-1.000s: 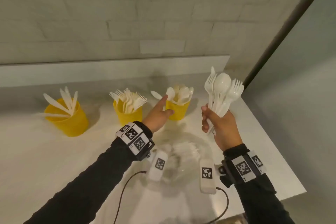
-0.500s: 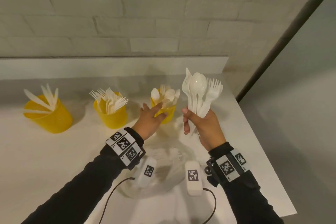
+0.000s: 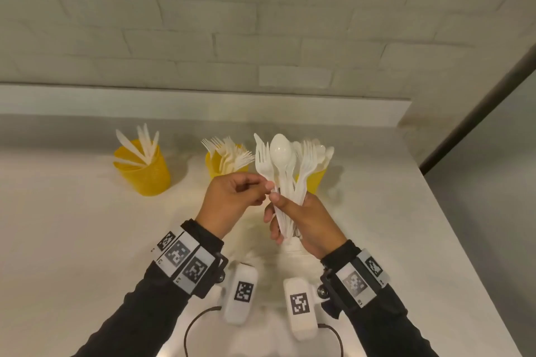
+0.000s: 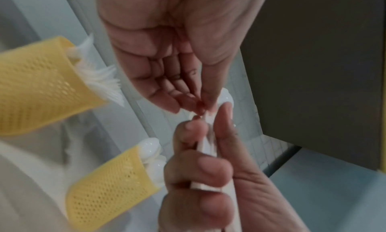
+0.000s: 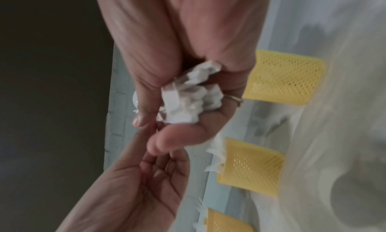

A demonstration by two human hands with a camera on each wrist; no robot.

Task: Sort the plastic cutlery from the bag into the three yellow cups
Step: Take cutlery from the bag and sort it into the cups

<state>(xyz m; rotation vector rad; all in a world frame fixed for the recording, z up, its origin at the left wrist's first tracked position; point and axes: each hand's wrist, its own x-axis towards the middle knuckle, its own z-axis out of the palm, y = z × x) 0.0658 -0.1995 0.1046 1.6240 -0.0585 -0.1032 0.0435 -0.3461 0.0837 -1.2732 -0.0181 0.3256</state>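
Observation:
Three yellow mesh cups stand in a row on the white counter: the knife cup [image 3: 142, 171] at left, the fork cup [image 3: 216, 166] in the middle, and the spoon cup [image 3: 316, 180], partly hidden. My right hand [image 3: 277, 213] grips a bundle of white cutlery [image 3: 282, 162] upright in front of the spoon cup, forks and a spoon fanning out on top. My left hand [image 3: 268, 187] pinches one handle of that bundle just above the right thumb; I cannot tell which piece. The left wrist view shows the left fingertips [image 4: 200, 107] on the handle. The handle ends [image 5: 188, 95] show in my right palm.
A hazy clear bag [image 3: 261, 246] lies on the counter under my wrists. The counter's edge [image 3: 475, 255] runs along the right, with a drop beyond it. A low ledge [image 3: 203, 101] and a brick wall close off the back. Cables trail near the front edge.
My left hand has come back from the spoon cup and now pinches a handle in the bundle. My right hand has brought the bundle closer, in front of the spoon cup.

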